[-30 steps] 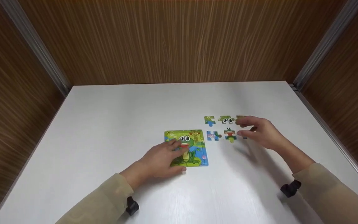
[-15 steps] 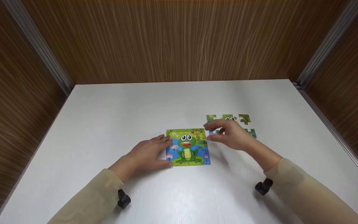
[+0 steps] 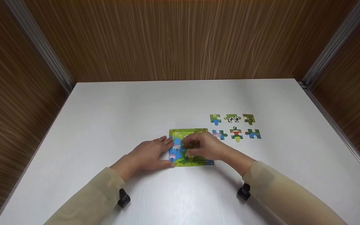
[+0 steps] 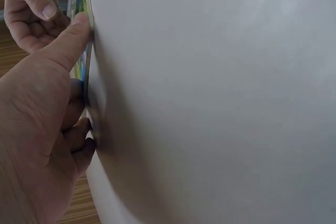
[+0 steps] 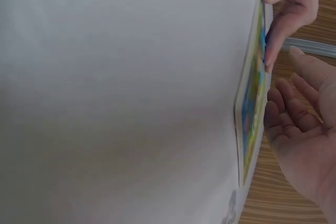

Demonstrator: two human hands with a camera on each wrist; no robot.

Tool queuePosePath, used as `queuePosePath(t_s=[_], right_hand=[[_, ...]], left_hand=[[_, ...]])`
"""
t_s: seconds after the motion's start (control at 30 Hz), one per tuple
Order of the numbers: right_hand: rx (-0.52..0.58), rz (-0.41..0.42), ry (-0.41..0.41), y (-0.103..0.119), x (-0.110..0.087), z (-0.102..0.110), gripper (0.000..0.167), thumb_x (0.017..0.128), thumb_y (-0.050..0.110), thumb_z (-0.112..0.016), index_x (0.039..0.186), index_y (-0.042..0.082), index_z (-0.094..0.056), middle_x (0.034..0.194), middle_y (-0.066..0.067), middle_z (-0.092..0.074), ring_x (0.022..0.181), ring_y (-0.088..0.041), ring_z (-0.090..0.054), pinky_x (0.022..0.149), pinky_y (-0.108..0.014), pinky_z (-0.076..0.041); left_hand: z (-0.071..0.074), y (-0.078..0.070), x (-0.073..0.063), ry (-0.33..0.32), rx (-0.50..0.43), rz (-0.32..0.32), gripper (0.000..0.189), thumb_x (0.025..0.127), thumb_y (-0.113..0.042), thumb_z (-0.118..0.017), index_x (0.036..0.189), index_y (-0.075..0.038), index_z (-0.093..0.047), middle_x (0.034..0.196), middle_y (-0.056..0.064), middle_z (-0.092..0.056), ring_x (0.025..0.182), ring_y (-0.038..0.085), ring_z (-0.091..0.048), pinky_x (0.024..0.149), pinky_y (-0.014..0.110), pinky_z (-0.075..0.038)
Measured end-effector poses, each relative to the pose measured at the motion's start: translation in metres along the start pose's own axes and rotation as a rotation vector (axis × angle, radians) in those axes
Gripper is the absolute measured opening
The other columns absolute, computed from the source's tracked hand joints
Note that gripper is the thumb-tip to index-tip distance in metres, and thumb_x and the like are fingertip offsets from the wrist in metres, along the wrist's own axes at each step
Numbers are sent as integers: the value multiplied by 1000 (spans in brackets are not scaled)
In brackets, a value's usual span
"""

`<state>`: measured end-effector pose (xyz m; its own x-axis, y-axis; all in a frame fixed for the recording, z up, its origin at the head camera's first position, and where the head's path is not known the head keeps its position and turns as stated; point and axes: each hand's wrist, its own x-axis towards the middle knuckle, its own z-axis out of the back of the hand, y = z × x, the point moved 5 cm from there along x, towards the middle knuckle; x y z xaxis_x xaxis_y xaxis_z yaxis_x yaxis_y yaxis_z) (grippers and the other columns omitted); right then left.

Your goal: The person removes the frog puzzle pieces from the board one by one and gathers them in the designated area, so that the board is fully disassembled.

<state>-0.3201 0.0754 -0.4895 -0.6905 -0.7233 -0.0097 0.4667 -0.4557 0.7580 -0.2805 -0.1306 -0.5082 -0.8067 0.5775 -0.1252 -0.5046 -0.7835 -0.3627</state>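
A square frog puzzle board point(image 3: 177, 132) lies flat on the white table, its frog picture partly covered by my right hand. At its left side my left hand point(image 3: 150, 154) rests with fingers extended, fingertips on the left edge and thumb at the near left corner. My right hand point(image 3: 208, 147) is over the middle of the board, fingers loosely bent, thumb apart from them. In the right wrist view this right hand point(image 5: 310, 114) is slightly above the board point(image 5: 249, 114) with nothing visible in it. The left thumb point(image 4: 73, 35) touches the board's edge in the left wrist view.
Right of the board, several loose jigsaw pieces lie in two rows, among them an eyes piece point(image 3: 232, 118) and a red-mouth piece point(image 3: 236, 133). Brown wood-grain panels point(image 3: 180, 40) wall the white table point(image 3: 120, 106) at the back and sides.
My right hand has moved left from above the loose pieces to over the board. The left hand has drawn back from the board's picture to its left edge.
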Motion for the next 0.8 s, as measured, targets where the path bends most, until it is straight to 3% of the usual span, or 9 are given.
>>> queuePosePath(t_s=[0.33, 0.8], right_hand=[[53, -28, 97, -13, 4, -7, 42, 93, 2, -81, 133, 9, -72, 126, -1, -70, 113, -19, -62, 102, -42, -53], [-25, -2, 177, -10, 10, -12, 44, 98, 10, -78, 141, 13, -70, 133, -3, -65, 120, -22, -58, 110, -48, -47]], left_hand=[[1, -4, 2, 10, 17, -5, 85, 99, -61, -63, 163, -9, -43, 169, 8, -36, 158, 32, -30, 121, 55, -37], [-4, 2, -2, 13, 10, 15, 86, 100, -60, -62, 165, -10, -39, 171, 7, -34, 159, 29, -28, 122, 53, -36]])
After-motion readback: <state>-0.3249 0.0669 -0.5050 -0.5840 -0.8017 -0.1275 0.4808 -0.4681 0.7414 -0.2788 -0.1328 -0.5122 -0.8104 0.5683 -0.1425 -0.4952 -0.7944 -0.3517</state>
